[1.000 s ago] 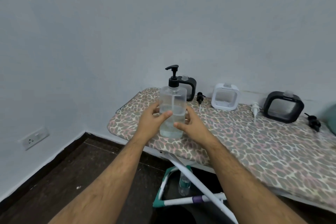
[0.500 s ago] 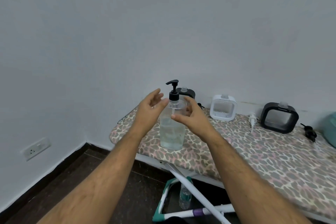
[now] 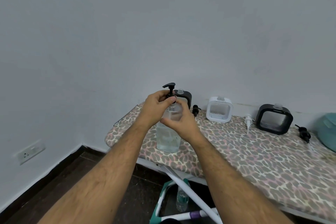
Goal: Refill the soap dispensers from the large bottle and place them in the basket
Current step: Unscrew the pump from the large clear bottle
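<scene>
Leopard-print board (image 3: pixel 254 160) against grey wall carries the large bottle (image 3: pixel 168 132), upright near its left end. My left hand (image 3: pixel 154 107) curls round the pump collar (image 3: pixel 171 96); my right hand (image 3: pixel 179 122) grips the shoulder, steadying it, presumably for unscrewing. Dispensers (image 3: pixel 219 109) wait open behind.

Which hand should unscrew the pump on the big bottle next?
Left. The left hand already grips the pump collar atop the large bottle; the right hand wraps the bottle's shoulder, suited to steadying it.

Left hand (image 3: pixel 154 103), right hand (image 3: pixel 179 123) — fingers curled
</scene>
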The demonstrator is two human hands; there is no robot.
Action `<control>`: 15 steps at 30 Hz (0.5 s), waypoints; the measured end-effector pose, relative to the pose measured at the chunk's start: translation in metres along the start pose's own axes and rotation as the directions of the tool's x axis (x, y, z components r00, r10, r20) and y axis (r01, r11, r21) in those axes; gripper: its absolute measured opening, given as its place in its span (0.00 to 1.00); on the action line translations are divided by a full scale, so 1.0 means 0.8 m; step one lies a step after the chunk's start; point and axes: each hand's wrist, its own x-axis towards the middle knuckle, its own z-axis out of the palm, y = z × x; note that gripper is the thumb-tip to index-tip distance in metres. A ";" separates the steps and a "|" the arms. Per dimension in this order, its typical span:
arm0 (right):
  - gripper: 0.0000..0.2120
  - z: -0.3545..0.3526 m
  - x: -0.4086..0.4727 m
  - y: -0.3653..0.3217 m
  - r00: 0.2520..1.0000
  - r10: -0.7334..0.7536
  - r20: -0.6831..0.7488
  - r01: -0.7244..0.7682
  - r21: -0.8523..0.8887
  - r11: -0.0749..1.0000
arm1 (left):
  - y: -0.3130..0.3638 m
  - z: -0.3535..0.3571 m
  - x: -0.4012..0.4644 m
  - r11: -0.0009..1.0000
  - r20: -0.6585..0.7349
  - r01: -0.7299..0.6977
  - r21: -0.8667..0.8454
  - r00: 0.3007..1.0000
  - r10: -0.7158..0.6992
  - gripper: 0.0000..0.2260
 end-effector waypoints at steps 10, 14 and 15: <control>0.37 0.003 -0.002 0.004 0.999 -0.004 -0.051 0.001 -0.066 0.998 | -0.008 0.022 -0.006 0.996 -0.214 0.027 0.085 0.977 -0.008 0.12; 0.40 0.005 -0.003 0.004 0.998 0.010 -0.060 -0.017 -0.114 0.993 | -0.005 0.033 -0.010 0.967 -0.365 0.044 0.249 0.930 0.052 0.18; 0.41 0.006 -0.004 0.004 0.998 0.009 -0.059 -0.016 -0.123 0.992 | -0.004 0.036 -0.010 0.961 -0.390 0.044 0.274 0.918 0.069 0.17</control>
